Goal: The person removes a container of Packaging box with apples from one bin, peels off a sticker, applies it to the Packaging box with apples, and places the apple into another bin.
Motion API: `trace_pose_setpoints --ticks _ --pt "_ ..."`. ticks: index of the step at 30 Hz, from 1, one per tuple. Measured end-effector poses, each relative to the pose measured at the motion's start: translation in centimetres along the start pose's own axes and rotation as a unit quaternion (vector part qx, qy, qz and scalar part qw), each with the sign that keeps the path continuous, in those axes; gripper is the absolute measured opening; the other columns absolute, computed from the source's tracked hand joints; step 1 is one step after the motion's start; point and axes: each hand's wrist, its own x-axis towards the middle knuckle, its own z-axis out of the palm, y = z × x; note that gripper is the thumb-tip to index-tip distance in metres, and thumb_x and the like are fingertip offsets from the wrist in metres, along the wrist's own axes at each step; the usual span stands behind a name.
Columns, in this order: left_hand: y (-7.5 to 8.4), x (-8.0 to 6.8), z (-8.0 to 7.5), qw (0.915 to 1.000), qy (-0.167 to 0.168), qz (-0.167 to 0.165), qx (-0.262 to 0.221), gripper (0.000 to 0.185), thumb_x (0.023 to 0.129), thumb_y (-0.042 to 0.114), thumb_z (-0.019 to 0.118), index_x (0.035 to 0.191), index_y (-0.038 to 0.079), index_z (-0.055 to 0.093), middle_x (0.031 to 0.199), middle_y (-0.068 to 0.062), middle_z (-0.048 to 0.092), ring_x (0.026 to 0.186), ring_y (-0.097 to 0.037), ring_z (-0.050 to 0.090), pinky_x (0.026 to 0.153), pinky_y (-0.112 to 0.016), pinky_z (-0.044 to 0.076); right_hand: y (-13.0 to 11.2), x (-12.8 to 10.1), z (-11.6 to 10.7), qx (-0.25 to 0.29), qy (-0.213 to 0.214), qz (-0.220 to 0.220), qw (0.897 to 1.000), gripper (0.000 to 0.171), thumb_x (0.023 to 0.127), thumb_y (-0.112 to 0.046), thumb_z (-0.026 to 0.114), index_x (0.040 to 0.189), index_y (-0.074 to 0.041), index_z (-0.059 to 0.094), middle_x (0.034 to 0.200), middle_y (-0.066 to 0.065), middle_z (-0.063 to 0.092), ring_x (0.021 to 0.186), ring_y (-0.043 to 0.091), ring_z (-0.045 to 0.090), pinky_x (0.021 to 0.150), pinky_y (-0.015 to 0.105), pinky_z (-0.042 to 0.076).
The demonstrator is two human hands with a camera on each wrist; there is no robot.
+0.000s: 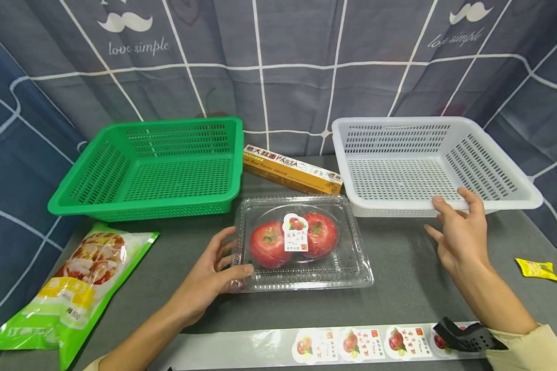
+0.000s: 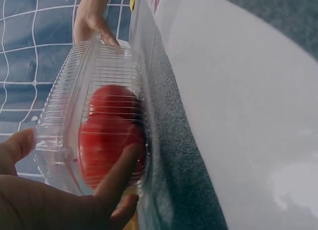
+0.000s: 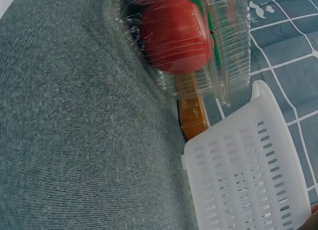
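- Head view: the left hand (image 1: 209, 281) is gripping the left end of the clamshell (image 1: 301, 242), thumb curling on its near-left corner and fingers lying along the side. The clamshell is sitting mid-table on the grey cloth (image 1: 399, 288), two tomatoes (image 1: 292, 239) showing under a label, its long axis running left to right. The right hand (image 1: 461, 234) is hovering open, fingers loose, just right of the clamshell and not touching it, near the front rim of the white basket (image 1: 487, 206). The left hand is the nearer one.
- Left wrist view: the thumb and fingers (image 2: 119, 175) are pressing on the clamshell's (image 2: 94, 115) ribbed end wall.
- Right wrist view: the clamshell (image 3: 189, 36) is lying ahead, the white basket (image 3: 248, 170) beside it; the hand itself is hardly showing.
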Motion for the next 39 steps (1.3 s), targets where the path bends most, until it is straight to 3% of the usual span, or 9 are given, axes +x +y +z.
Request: trace_pose_setpoints --ticks 4,9,11,13,18,21,28,33,39 --pt "0.0 0.4 0.1 0.9998 -0.013 -0.017 -0.005 0.080 0.091 0.029 0.069 0.155 0.025 0.021 0.157 -0.021 0.021 0.131 -0.039 0.041 0.079 -0.043 0.053 -0.1 0.1 0.0 0.040 0.015 -0.004 0.999 0.063 0.097 -0.017 0.063 0.147 -0.029 0.028 0.125 0.000 0.027 0.136 0.028 0.030 0.108 0.050 0.030" --pt "-0.2 0.6 0.4 0.9976 -0.013 -0.019 -0.065 0.080 0.091 0.016 0.068 0.156 0.021 0.021 0.158 -0.018 0.022 0.123 -0.036 0.050 0.081 -0.044 0.054 -0.1 0.2 -0.1 0.109 0.020 -0.009 0.994 0.051 0.091 -0.006 0.069 0.130 -0.023 0.039 0.115 0.004 0.029 0.109 0.017 0.042 0.082 0.027 0.053" --pt "-0.2 0.5 0.5 0.9942 -0.013 -0.014 -0.106 0.079 0.091 0.009 0.067 0.156 0.018 0.022 0.158 -0.017 0.024 0.117 -0.035 0.055 0.082 -0.045 0.055 0.0 0.3 -0.2 0.120 0.021 -0.010 0.992 0.049 0.091 -0.004 0.069 0.126 -0.022 0.041 0.114 0.004 0.029 0.107 0.018 0.041 0.075 0.023 0.054" --pt "-0.2 0.4 0.7 0.9897 -0.011 -0.010 -0.142 0.078 0.091 0.004 0.065 0.156 0.015 0.023 0.158 -0.015 0.024 0.115 -0.035 0.057 0.083 -0.046 0.055 0.1 0.4 -0.2 0.119 0.021 -0.011 0.993 0.048 0.090 -0.004 0.070 0.124 -0.023 0.041 0.115 0.004 0.028 0.109 0.018 0.041 0.080 0.025 0.054" --pt "-0.2 -0.7 0.7 0.9825 0.012 -0.013 -0.185 0.076 0.092 0.000 0.063 0.156 0.013 0.023 0.160 -0.012 0.021 0.117 -0.033 0.057 0.084 -0.047 0.055 0.7 0.9 -0.4 0.095 0.020 -0.022 0.995 0.051 0.091 -0.008 0.071 0.129 -0.023 0.040 0.119 0.004 0.026 0.114 0.018 0.043 0.094 0.031 0.047" --pt "-0.2 -1.6 0.5 0.9801 0.021 -0.019 -0.197 0.076 0.092 0.000 0.064 0.156 0.014 0.025 0.160 -0.009 0.022 0.118 -0.031 0.057 0.081 -0.043 0.056 0.9 1.0 -0.5 0.094 0.023 -0.029 0.995 0.052 0.090 -0.009 0.071 0.130 -0.022 0.040 0.119 0.005 0.027 0.113 0.018 0.044 0.091 0.029 0.050" --pt "1.0 -3.7 0.3 0.9681 -0.027 0.013 -0.249 0.076 0.094 0.000 0.060 0.157 0.012 0.020 0.157 -0.011 0.026 0.123 -0.032 0.053 0.088 -0.052 0.051 0.4 0.5 -0.4 0.119 0.021 -0.023 0.992 0.050 0.091 -0.006 0.070 0.128 -0.021 0.041 0.117 0.005 0.026 0.112 0.018 0.041 0.082 0.023 0.052" --pt "2.7 -4.7 1.0 0.9664 -0.033 0.060 -0.248 0.075 0.096 0.002 0.058 0.157 0.012 0.017 0.155 -0.009 0.029 0.123 -0.033 0.054 0.088 -0.050 0.052 0.3 0.2 -0.3 0.122 0.022 -0.030 0.992 0.047 0.092 -0.005 0.068 0.127 -0.020 0.042 0.115 0.005 0.025 0.111 0.018 0.041 0.081 0.022 0.052" --pt "4.9 -3.8 2.1 0.9697 -0.010 0.068 -0.234 0.074 0.095 0.003 0.061 0.157 0.015 0.022 0.154 -0.002 0.035 0.121 -0.029 0.057 0.086 -0.045 0.054 0.3 -0.1 -0.6 0.108 -0.005 -0.037 0.993 0.046 0.092 -0.007 0.068 0.126 -0.020 0.041 0.113 0.005 0.024 0.106 0.017 0.041 0.080 0.021 0.052"
